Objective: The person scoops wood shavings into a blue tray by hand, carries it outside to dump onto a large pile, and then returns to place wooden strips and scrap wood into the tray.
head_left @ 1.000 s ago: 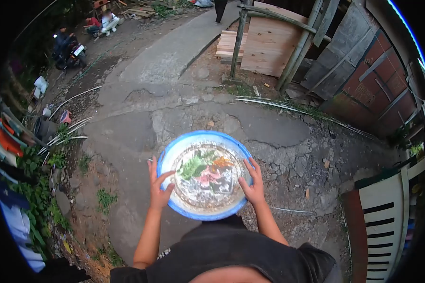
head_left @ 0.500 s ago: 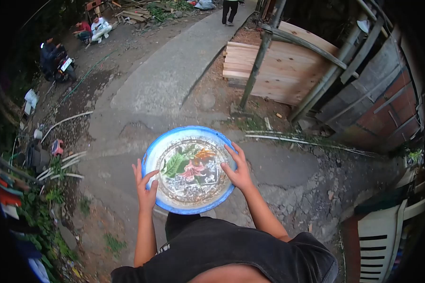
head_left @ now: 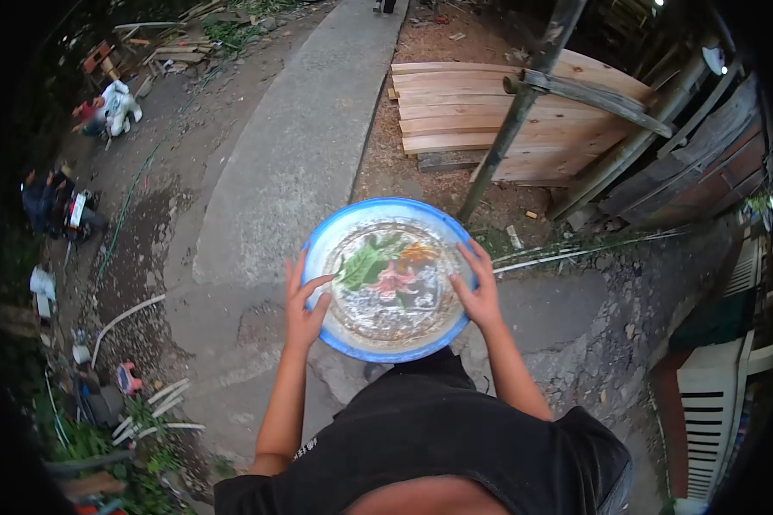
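A round, worn tray (head_left: 392, 296) with a blue rim and a printed picture of pink and orange flowers and green leaves is held out in front of my body. My left hand (head_left: 305, 300) grips its left edge, with the thumb and a finger over the inner side. On the opposite edge, my right hand (head_left: 478, 287) clasps the rim with its thumb on the inside. The undersides of the tray and the fingertips beneath it are hidden.
A concrete path (head_left: 292, 129) runs ahead past stacked planks (head_left: 455, 107) and a wooden post (head_left: 524, 112) on the right. At left are a person on a motorbike (head_left: 76, 215), seated people (head_left: 116, 110) and white pipes (head_left: 155, 410).
My view has shifted forward and turned, so the planks and path look nearer and the left-side people sit further out. Both hands still hold the tray. The walking person is almost out of frame.
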Motion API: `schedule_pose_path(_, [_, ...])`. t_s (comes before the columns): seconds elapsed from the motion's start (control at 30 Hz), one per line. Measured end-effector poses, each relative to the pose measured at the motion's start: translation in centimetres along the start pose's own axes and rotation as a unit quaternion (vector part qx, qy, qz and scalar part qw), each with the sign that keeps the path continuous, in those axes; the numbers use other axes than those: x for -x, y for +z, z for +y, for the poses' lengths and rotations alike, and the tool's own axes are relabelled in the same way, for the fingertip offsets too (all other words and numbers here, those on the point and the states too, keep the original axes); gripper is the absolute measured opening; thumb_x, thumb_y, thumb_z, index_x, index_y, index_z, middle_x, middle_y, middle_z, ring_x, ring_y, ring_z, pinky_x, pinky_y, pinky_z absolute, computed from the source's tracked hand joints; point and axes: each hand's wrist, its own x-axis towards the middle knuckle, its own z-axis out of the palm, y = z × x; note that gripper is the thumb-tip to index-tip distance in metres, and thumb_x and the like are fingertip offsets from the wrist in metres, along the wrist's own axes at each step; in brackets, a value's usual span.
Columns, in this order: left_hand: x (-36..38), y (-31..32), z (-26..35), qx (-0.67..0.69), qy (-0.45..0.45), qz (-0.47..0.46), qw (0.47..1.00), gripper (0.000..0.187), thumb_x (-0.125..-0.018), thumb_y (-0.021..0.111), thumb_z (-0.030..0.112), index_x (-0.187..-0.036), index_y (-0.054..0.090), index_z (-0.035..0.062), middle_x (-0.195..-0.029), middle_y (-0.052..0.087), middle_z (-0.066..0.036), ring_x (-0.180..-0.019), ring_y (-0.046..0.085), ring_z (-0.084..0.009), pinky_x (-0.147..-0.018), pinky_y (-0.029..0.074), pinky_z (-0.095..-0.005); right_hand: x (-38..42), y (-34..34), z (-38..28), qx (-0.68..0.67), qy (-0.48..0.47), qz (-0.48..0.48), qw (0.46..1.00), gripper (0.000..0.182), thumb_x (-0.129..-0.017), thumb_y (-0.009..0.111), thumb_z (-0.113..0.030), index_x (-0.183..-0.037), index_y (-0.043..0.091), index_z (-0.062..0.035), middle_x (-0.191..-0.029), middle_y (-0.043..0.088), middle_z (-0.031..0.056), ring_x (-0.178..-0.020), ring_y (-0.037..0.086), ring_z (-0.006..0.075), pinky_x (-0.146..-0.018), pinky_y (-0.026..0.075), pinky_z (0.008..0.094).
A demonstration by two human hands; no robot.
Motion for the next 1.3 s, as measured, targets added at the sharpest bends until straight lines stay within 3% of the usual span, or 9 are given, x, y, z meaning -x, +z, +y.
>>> schedule_pose_path(0.13, [-11.1, 2.2, -4.2, 0.034, 0.012, -0.022, 0.999, 0.03, -0.097, 0.073, 0.029, -0.12, 0.083, 0.0123, -0.172, 0.043, -0.021, -0.165, 0.018, -0.0485, -0.133, 0.009, -0.0617, -7.8, 2.2, 3.3, 0.009, 0.025, 0.04, 0.999, 0.061, -0.093, 0.08, -0.017, -0.151, 0.065, -0.0117, -0.163, 0.046, 0.0235, -0.151, 0.046, 0.0407, -0.124, 0.038, 0.0495])
schedule_pose_path(0.33, [-14.4, 1.3, -7.7, 0.012, -0.004, -0.072, 0.997, 0.034, -0.1, 0.07, 0.036, -0.116, 0.084, 0.0095, -0.168, 0.047, -0.023, -0.164, 0.027, -0.0453, -0.135, 0.005, -0.0606, -11.4, 5.4, 4.8, -0.004, 0.057, 0.041, 0.998, 0.059, -0.096, 0.076, -0.016, -0.153, 0.062, -0.0099, -0.162, 0.047, 0.0225, -0.152, 0.045, 0.0385, -0.125, 0.035, 0.0477])
schedule_pose_path(0.4, [-20.8, 1.1, -9.3, 0.034, -0.003, -0.045, 0.998, 0.026, -0.095, 0.076, 0.025, -0.117, 0.085, 0.0134, -0.171, 0.045, -0.018, -0.163, 0.023, -0.0518, -0.134, 0.007, -0.0631, -17.5, 6.4, 4.1, -0.013, 0.077, 0.051, 0.996, 0.059, -0.095, 0.076, -0.016, -0.152, 0.062, -0.0091, -0.162, 0.048, 0.0224, -0.151, 0.045, 0.0383, -0.125, 0.035, 0.0475])
schedule_pose_path(0.53, [-33.0, -0.2, -11.4, 0.034, 0.036, -0.068, 0.996, 0.026, -0.097, 0.074, 0.027, -0.117, 0.084, 0.0129, -0.171, 0.045, -0.02, -0.163, 0.023, -0.0511, -0.133, 0.007, -0.0644, -27.3, 8.5, 3.3, -0.006, 0.068, 0.068, 0.995, 0.058, -0.095, 0.076, -0.015, -0.151, 0.063, -0.0086, -0.162, 0.048, 0.0218, -0.152, 0.045, 0.0381, -0.125, 0.036, 0.0478])
schedule_pose_path(0.67, [-39.3, 1.3, -13.5, 0.038, 0.036, -0.068, 0.996, 0.032, -0.099, 0.071, 0.036, -0.117, 0.084, 0.0123, -0.17, 0.046, -0.02, -0.163, 0.026, -0.0478, -0.134, 0.007, -0.0633, -32.2, 9.3, 4.7, -0.004, 0.077, 0.095, 0.993, 0.058, -0.095, 0.076, -0.014, -0.151, 0.063, -0.0089, -0.162, 0.047, 0.0214, -0.152, 0.044, 0.0382, -0.125, 0.035, 0.048])
schedule_pose_path(0.83, [-54.1, 5.8, -20.0, 0.091, 0.042, -0.14, 0.985, 0.038, -0.101, 0.069, 0.043, -0.114, 0.085, 0.0111, -0.169, 0.046, -0.021, -0.163, 0.027, -0.0471, -0.134, 0.006, -0.0628, -41.9, 12.1, 8.8, 0.025, 0.128, 0.167, 0.977, 0.059, -0.093, 0.08, -0.014, -0.151, 0.064, -0.0118, -0.163, 0.046, 0.0223, -0.152, 0.046, 0.0388, -0.124, 0.037, 0.0472])
schedule_pose_path(0.97, [-61.0, 7.9, -23.6, 0.116, 0.03, -0.198, 0.973, 0.042, -0.102, 0.067, 0.047, -0.114, 0.086, 0.011, -0.169, 0.045, -0.021, -0.162, 0.028, -0.0478, -0.134, 0.005, -0.0637, -47.1, 13.3, 8.8, 0.039, 0.172, 0.189, 0.966, 0.06, -0.093, 0.079, -0.013, -0.151, 0.064, -0.0114, -0.163, 0.046, 0.0233, -0.152, 0.045, 0.0398, -0.125, 0.037, 0.0474])
schedule_pose_path(1.2, [-79.0, 12.4, -23.2, 0.162, 0.077, -0.305, 0.935, 0.043, -0.102, 0.067, 0.048, -0.116, 0.085, 0.0112, -0.172, 0.043, -0.018, -0.164, 0.016, -0.0528, -0.132, 0.007, -0.0663, -57.8, 11.8, 5.4, 0.1, 0.222, 0.265, 0.933, 0.062, -0.093, 0.079, -0.013, -0.153, 0.062, -0.0107, -0.163, 0.045, 0.0229, -0.152, 0.045, 0.0396, -0.125, 0.037, 0.0476])
schedule_pose_path(1.3, [-82.9, 13.5, -21.9, 0.182, 0.098, -0.321, 0.924, 0.043, -0.102, 0.067, 0.047, -0.116, 0.084, 0.0106, -0.172, 0.043, -0.019, -0.164, 0.018, -0.0526, -0.133, 0.008, -0.0649, -59.7, 11.1, 4.4, 0.089, 0.236, 0.298, 0.921, 0.062, -0.094, 0.079, -0.014, -0.153, 0.062, -0.0104, -0.164, 0.045, 0.0229, -0.152, 0.045, 0.0396, -0.125, 0.037, 0.0477])
